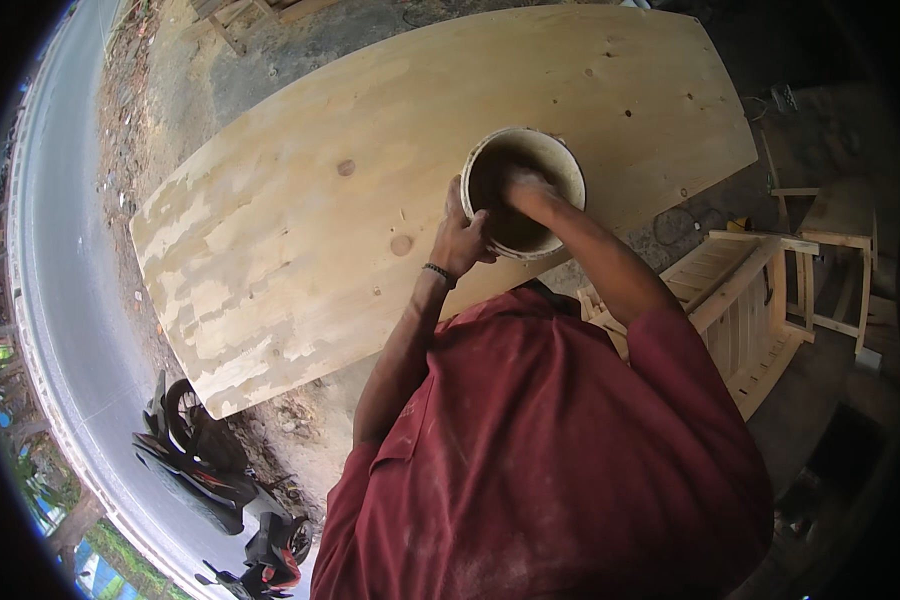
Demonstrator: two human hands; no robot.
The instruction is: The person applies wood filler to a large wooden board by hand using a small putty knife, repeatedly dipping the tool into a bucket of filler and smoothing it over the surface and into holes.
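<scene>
A round, pale, grimy bucket [523, 192] is sitting on the pale wooden board [370, 180], the left hand [462, 238] gripping its rim while the right hand [526, 187] is reaching inside, fingers hidden.

I see a round, pale cream bucket [523, 192], open at the top, with a thick light rim and a dark, brownish inside. It stands upright on the near edge of a large sheet of pale plywood [370, 180], which lies flat and broad, showing knots and whitish patches toward its left end. My left hand [460, 238] grips the bucket's outer wall at its left side. My right hand [526, 186] is dipped inside the bucket, its fingers hidden in the dark interior.
</scene>
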